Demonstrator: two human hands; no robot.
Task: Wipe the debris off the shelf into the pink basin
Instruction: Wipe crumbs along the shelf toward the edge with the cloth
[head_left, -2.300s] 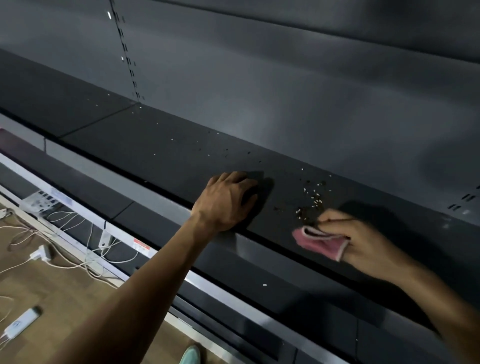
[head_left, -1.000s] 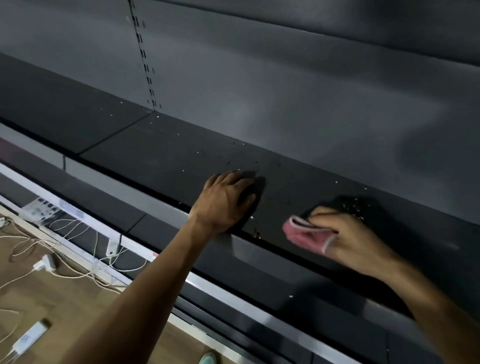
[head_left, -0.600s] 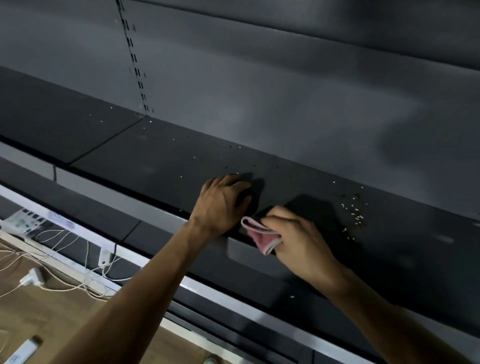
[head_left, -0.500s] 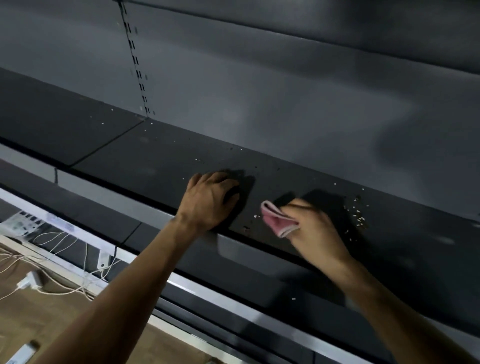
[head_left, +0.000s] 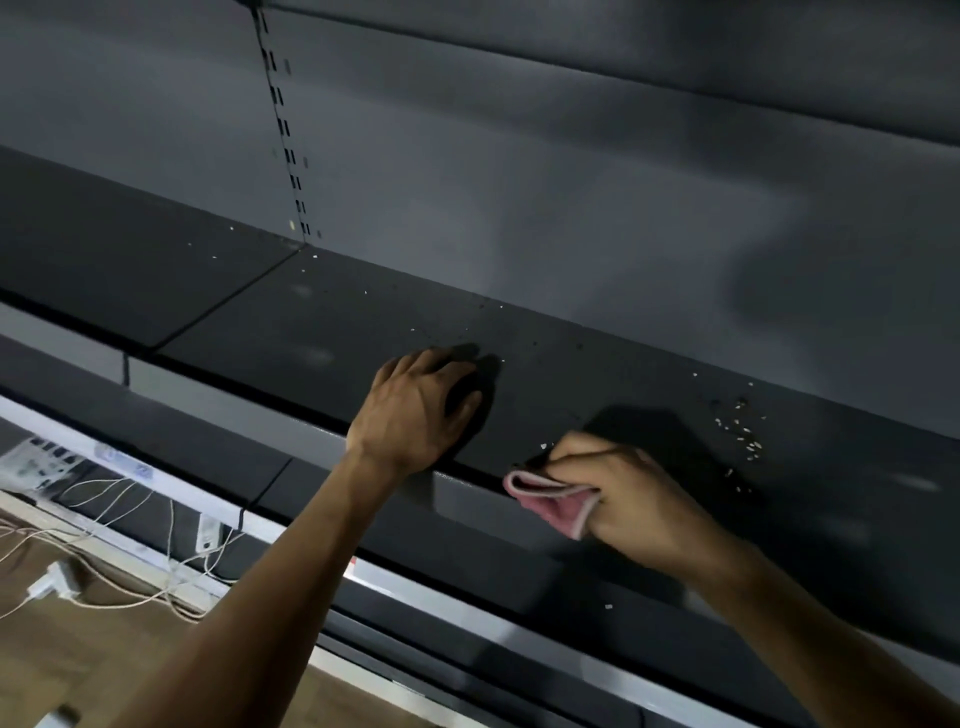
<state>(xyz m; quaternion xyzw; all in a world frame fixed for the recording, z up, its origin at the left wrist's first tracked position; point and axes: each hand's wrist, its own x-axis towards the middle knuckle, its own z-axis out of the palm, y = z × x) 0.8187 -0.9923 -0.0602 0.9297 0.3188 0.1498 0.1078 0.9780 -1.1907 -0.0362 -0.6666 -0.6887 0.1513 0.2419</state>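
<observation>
Item: dark grey shelf (head_left: 322, 332), flat, two boards meeting at a seam left of centre, with a paler grey lip along the front. On it: debris (head_left: 740, 434), a loose cluster of pale grains at the right; lone pale flecks along the back edge and near the seam; dark specks mid-board. Also on it: the left hand (head_left: 415, 410), resting at the front edge, fingers curved onto the top. At the front edge, further right: a pink cloth (head_left: 550, 501), gripped in the right hand (head_left: 639, 499).

My left grip (head_left: 415, 410) covers whatever lies under its palm. My right grip (head_left: 623, 499) hides most of the cloth (head_left: 550, 506). The specks (head_left: 743, 431) at right are too small to name. Both forearms run off the bottom edge.
</observation>
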